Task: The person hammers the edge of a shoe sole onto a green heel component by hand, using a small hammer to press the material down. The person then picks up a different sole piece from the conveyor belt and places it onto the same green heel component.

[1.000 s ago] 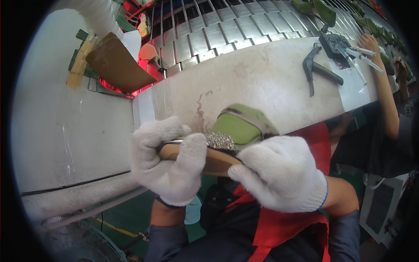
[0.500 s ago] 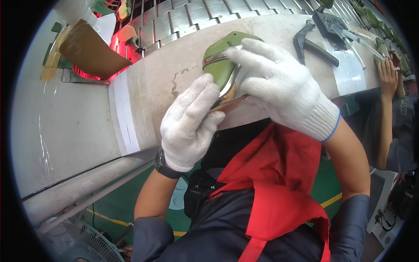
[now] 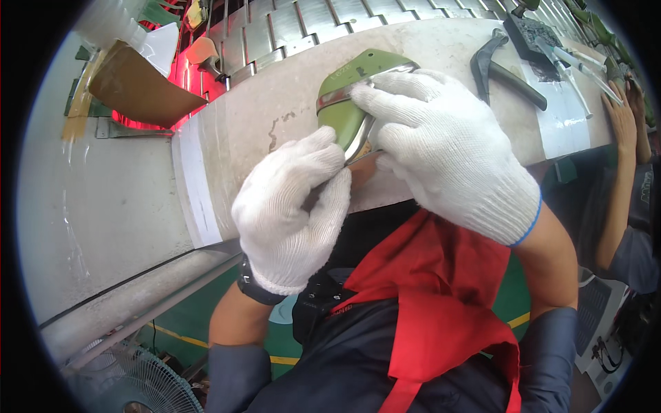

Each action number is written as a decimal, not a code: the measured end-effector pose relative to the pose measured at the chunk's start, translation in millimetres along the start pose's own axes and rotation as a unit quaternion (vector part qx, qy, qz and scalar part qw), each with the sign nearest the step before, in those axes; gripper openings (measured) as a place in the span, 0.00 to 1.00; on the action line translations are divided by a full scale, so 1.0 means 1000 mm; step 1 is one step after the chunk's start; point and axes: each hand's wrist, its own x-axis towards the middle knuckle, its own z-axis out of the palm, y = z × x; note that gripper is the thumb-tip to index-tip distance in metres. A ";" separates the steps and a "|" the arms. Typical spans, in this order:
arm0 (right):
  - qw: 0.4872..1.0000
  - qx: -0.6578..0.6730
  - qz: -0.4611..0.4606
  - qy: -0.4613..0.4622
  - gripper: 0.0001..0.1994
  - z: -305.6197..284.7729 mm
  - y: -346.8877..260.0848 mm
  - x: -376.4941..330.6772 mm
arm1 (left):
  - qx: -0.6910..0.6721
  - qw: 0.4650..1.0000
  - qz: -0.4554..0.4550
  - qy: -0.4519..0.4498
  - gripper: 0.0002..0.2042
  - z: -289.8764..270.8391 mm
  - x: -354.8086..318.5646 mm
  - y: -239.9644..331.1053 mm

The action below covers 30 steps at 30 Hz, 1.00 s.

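Note:
A green shoe last lies at the worktable's near edge, with a shiny silver strap across it and silver edging along its side. Below it shows a brown flat piece, perhaps a sole. My left hand, in a white knit glove, closes its fingers and thumb round the near end of the last. My right hand, gloved alike, is curled over the right side, fingertips on the strap. Both palms hide part of the last.
A black hammer-like tool lies right of the last, near a dark block and white brushes or sticks. A co-worker's hands are at far right. Behind runs a slatted metal conveyor; a brown curved sheet stands left.
My left hand has shifted slightly left and down, its thumb closing nearer the fingers. My right hand stays on the strap, a little lower. The last has barely moved.

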 end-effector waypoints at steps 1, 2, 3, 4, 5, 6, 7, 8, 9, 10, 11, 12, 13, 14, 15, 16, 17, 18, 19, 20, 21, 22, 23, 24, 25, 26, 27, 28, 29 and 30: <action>1.000 -0.007 0.007 0.000 0.12 -0.002 -0.001 0.000 | 0.000 1.000 0.003 0.002 0.12 -0.008 0.013 0.006; 1.000 -0.017 0.011 -0.002 0.12 -0.004 0.000 -0.004 | 0.018 0.996 -0.008 -0.087 0.12 -0.014 0.031 0.007; 0.998 -0.041 0.045 0.008 0.12 -0.006 0.000 -0.007 | 0.043 0.984 -0.020 -0.174 0.11 -0.020 0.046 0.005; 0.995 -0.066 0.079 0.018 0.12 -0.009 0.001 -0.011 | 0.004 0.991 0.022 -0.135 0.13 -0.011 0.063 -0.005; 0.995 -0.071 0.074 0.015 0.12 -0.011 0.003 -0.012 | 0.020 0.988 0.082 -0.133 0.14 0.000 0.087 -0.013; 0.989 -0.077 0.123 -0.010 0.13 -0.016 0.006 -0.018 | 0.003 0.986 0.004 -0.166 0.20 0.013 0.109 -0.012; 0.983 -0.075 0.163 -0.031 0.13 -0.017 0.006 -0.016 | 0.006 0.987 0.079 -0.138 0.27 0.029 0.123 -0.031; 0.989 -0.105 0.100 0.040 0.10 -0.018 0.005 -0.009 | -0.001 0.982 0.117 -0.146 0.32 0.041 0.141 -0.052; 0.988 -0.116 0.096 0.036 0.10 -0.023 0.004 -0.003 | -0.027 0.971 0.040 -0.236 0.35 0.048 0.154 -0.057; 0.984 -0.113 0.099 0.093 0.12 -0.027 0.003 0.002 | -0.059 0.960 0.010 -0.274 0.35 0.050 0.164 -0.065; 0.977 -0.110 0.101 0.151 0.15 -0.033 0.003 0.007 | -0.092 0.946 -0.016 -0.312 0.34 0.048 0.171 -0.073; 0.969 -0.162 0.071 0.172 0.21 -0.038 0.004 0.009 | -0.124 0.951 -0.015 -0.283 0.32 0.041 0.169 -0.078; 0.968 -0.171 0.068 0.171 0.21 -0.036 -0.001 0.014 | -0.154 0.954 -0.016 -0.255 0.30 0.031 0.161 -0.083; 0.970 -0.086 0.122 0.194 0.25 -0.027 -0.013 0.019 | -0.222 0.951 -0.038 -0.210 0.29 0.028 0.144 -0.091; 0.961 -0.001 0.175 0.215 0.29 -0.024 -0.024 0.023 | -0.290 0.933 -0.109 -0.181 0.26 0.021 0.126 -0.084; 0.965 0.064 0.187 0.170 0.35 -0.024 -0.032 0.024 | -0.305 0.934 -0.097 -0.160 0.24 0.013 0.112 -0.082; 0.965 0.116 0.193 0.131 0.35 -0.020 -0.040 0.026 | -0.314 0.935 -0.093 -0.135 0.22 0.004 0.096 -0.083; 0.968 0.157 0.158 0.116 0.34 -0.018 -0.046 0.029 | -0.337 0.929 -0.098 -0.116 0.21 -0.004 0.082 -0.082; 0.967 0.198 0.123 0.100 0.34 -0.015 -0.051 0.033 | -0.360 0.922 -0.104 -0.097 0.20 -0.009 0.072 -0.086; 0.969 0.204 0.104 0.090 0.33 -0.013 -0.056 0.038 | -0.371 0.926 -0.010 -0.074 0.19 -0.013 0.068 -0.091; 0.971 0.210 0.086 0.080 0.33 -0.011 -0.060 0.045 | -0.355 0.931 0.007 -0.082 0.18 -0.019 0.062 -0.093; 0.964 0.238 0.087 0.082 0.30 -0.008 -0.066 0.056 | -0.348 0.934 0.019 -0.079 0.19 -0.023 0.058 -0.092; 0.964 0.242 0.082 0.077 0.30 -0.005 -0.066 0.062 | -0.341 0.937 0.031 -0.075 0.19 -0.027 0.056 -0.089; 0.977 0.195 0.044 0.076 0.28 -0.002 -0.067 0.067 | -0.355 0.931 0.015 -0.082 0.18 -0.029 0.052 -0.088; 0.986 0.148 0.006 0.074 0.26 0.001 -0.067 0.072 | -0.369 0.926 0.015 -0.081 0.14 -0.027 0.047 -0.094; 0.994 0.104 -0.004 0.018 0.24 -0.007 -0.072 0.077 | -0.409 0.909 -0.035 -0.076 0.16 -0.031 0.045 -0.091; 0.994 0.104 -0.008 0.014 0.24 -0.002 -0.073 0.074 | -0.448 0.887 -0.083 -0.071 0.21 -0.033 0.041 -0.086; 0.995 0.091 -0.022 0.046 0.26 0.008 -0.073 0.069 | -0.449 0.887 -0.084 -0.067 0.21 -0.028 0.037 -0.088; 0.993 0.081 -0.038 0.079 0.28 0.014 -0.075 0.065 | -0.461 0.883 -0.086 -0.035 0.29 -0.022 0.031 -0.091; 0.994 0.076 -0.039 0.064 0.26 0.015 -0.079 0.064 | -0.471 0.878 -0.087 -0.004 0.37 -0.018 0.028 -0.093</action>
